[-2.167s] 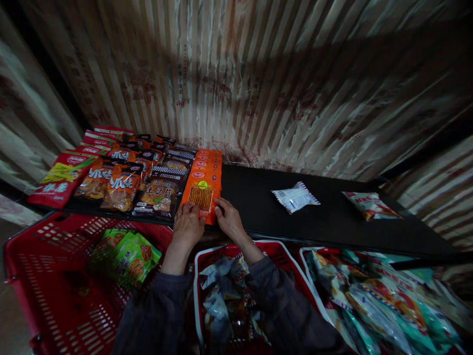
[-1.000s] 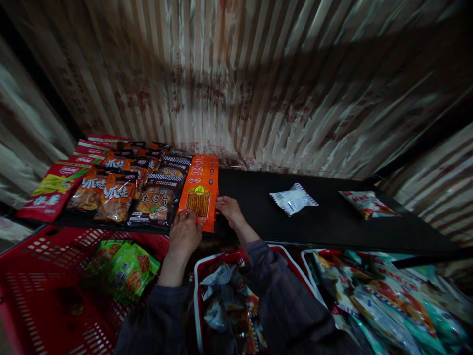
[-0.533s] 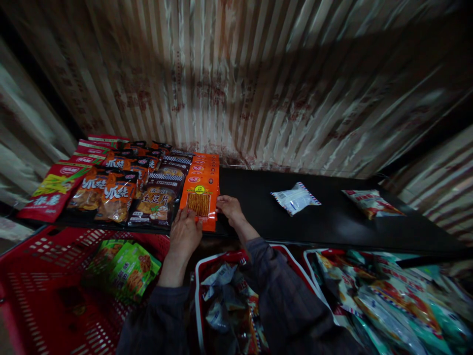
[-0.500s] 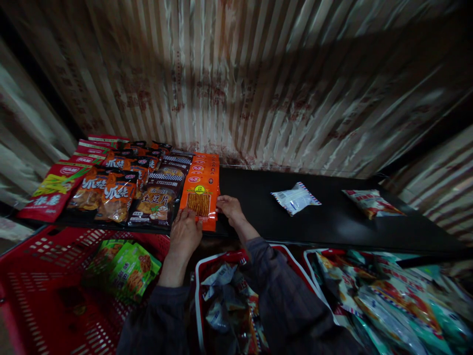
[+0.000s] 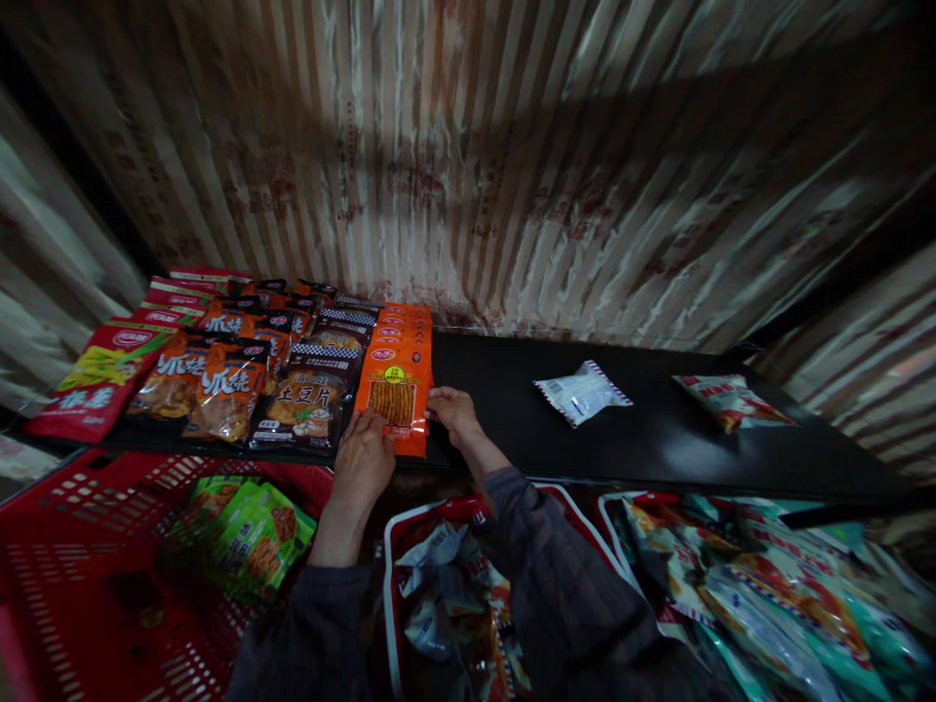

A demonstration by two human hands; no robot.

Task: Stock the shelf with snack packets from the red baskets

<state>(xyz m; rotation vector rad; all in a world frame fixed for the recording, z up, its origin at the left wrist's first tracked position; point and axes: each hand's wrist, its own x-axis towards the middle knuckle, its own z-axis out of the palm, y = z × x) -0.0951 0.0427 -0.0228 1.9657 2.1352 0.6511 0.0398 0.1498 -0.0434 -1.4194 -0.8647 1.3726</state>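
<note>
Seen from left to right: red packets (image 5: 102, 380) on a black shelf (image 5: 504, 409), with green packets (image 5: 263, 536) in a red basket (image 5: 51, 585) below; next, orange-and-black packets (image 5: 226, 390), then dark brown packets (image 5: 303, 395). Left hand (image 5: 364, 456) at the lower left of the overlapping row of orange packets (image 5: 395, 400), flat on the shelf; grip hidden, cannot tell whether holding. Beneath, a white-rimmed basket (image 5: 390, 609) of small packets. Right hand (image 5: 454, 411) at the row's right edge, grip narrow, pinch unclear. Farther right, a white packet (image 5: 583, 394), then a red-and-white packet (image 5: 731, 403), both on the shelf.
</note>
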